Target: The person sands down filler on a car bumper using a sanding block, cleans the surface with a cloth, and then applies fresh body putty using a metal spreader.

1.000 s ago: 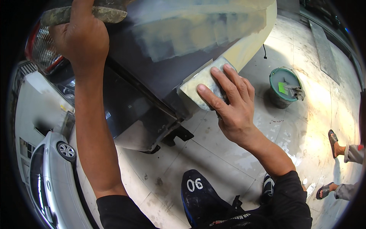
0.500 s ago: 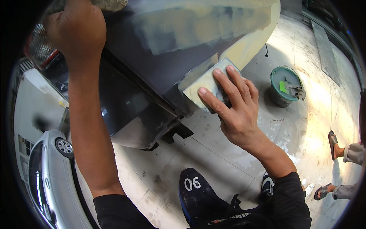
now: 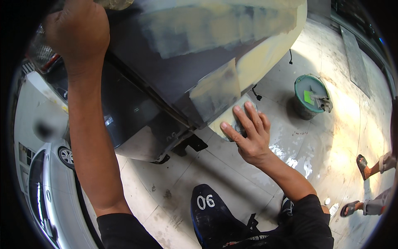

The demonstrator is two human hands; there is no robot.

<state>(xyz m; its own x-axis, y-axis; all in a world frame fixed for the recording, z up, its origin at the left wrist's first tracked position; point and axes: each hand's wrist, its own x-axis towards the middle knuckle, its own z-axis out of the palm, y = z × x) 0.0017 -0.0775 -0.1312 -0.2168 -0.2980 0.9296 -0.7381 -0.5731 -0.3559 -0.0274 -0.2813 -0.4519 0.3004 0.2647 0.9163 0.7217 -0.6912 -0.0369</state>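
Note:
My right hand [image 3: 253, 139] grips a pale yellow, grey-smeared sanding block [image 3: 222, 123], fingers spread along its top. The block lies at the lower edge of a dark grey car body panel [image 3: 161, 76]. Just above it, a small smoothed filler patch [image 3: 217, 85] shows on the panel. A larger yellowish filler patch [image 3: 207, 31] stretches across higher up. At the upper left my left hand [image 3: 78, 31] is closed in a fist, its fingers turned out of sight. A mottled yellowish lump [image 3: 116, 3] shows beside it at the top edge; whether the hand holds it is unclear.
A green-rimmed bucket [image 3: 311, 97] of cloudy water stands on the tiled floor, a grey rag over its rim. Another person's sandalled feet [image 3: 362, 167] are at the right. A silver car [image 3: 62, 199] is parked left. A short cable [image 3: 257, 93] hangs below the panel.
My right hand has slid down with the sanding block, from over the small filler patch to the panel's lower edge, uncovering the patch. My left hand has shifted slightly left.

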